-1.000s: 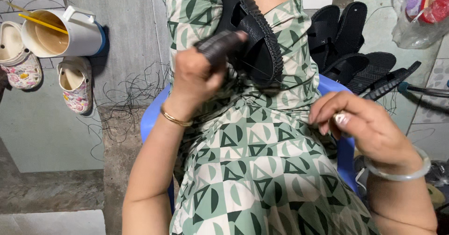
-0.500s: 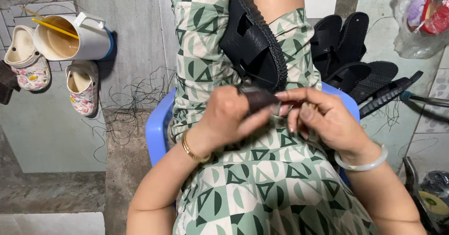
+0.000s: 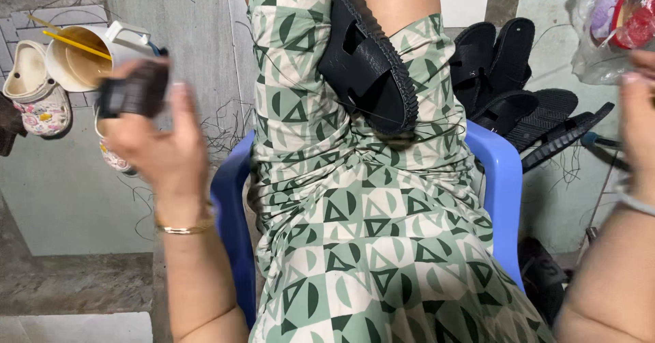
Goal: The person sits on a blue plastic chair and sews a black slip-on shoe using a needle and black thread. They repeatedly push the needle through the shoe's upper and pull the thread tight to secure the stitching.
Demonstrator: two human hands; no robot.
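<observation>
A black sandal [image 3: 368, 70] lies sole-edge up on my lap, resting on the green patterned dress [image 3: 355, 227] between my knees. My left hand [image 3: 160, 145] is raised out to the left, blurred, and grips a dark ribbed tool [image 3: 133, 94] by its handle. At the frame's right edge is my right hand [image 3: 638, 111], lifted and blurred, with a bangle on the wrist; its fingers are too smeared to read. Thin dark threads run across the dress near the sandal.
I sit on a blue plastic chair [image 3: 501, 179]. A white jug [image 3: 89, 60] with yellow sticks and floral clogs [image 3: 34, 101] stand on the floor at left. A pile of black sandals [image 3: 518, 90] and a plastic bag [image 3: 607, 29] are at right.
Both hands have left the middle of my lap: the left swung out to the left with the dark tool, the right pulled away to the right edge. The sandal stays on my lap.
</observation>
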